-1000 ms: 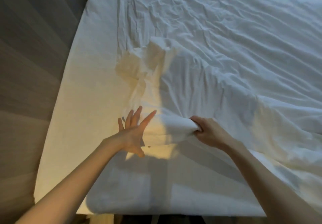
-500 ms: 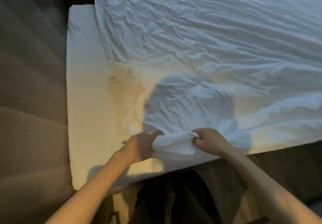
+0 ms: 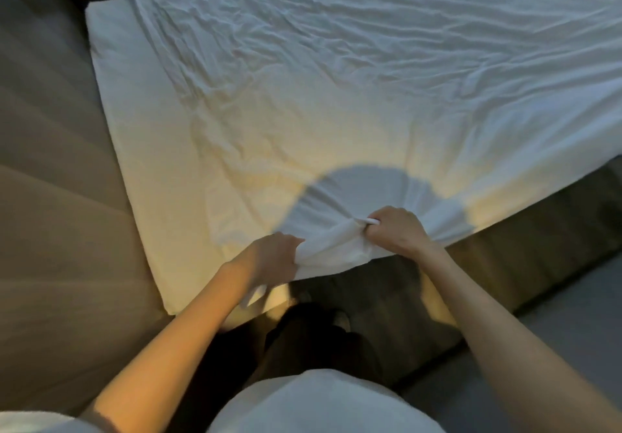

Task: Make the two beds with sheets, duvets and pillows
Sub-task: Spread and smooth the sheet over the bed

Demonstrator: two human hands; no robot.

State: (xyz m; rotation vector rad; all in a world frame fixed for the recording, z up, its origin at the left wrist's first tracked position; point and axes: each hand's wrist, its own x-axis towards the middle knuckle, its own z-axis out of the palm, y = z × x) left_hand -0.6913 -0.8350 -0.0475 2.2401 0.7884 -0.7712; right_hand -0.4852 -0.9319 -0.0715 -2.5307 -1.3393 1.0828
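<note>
At the bed's near edge, the left hand (image 3: 269, 261) and right hand (image 3: 395, 234) clench 1 bunched fold of the wrinkled white cotton sheet (image 3: 336, 96).
Both sets of fingers are curled tight round the cloth, the left grasping its loose end, the right pinching a rolled ridge, the fold taut between the 2. Outward, the sheet spreads crumpled over most of the white padded mattress (image 3: 134, 136), whose left strip lies bare. Under the near edge runs the dark bed base (image 3: 538, 230); a beige panelled surface (image 3: 50, 197) lies along the mattress's left side.
</note>
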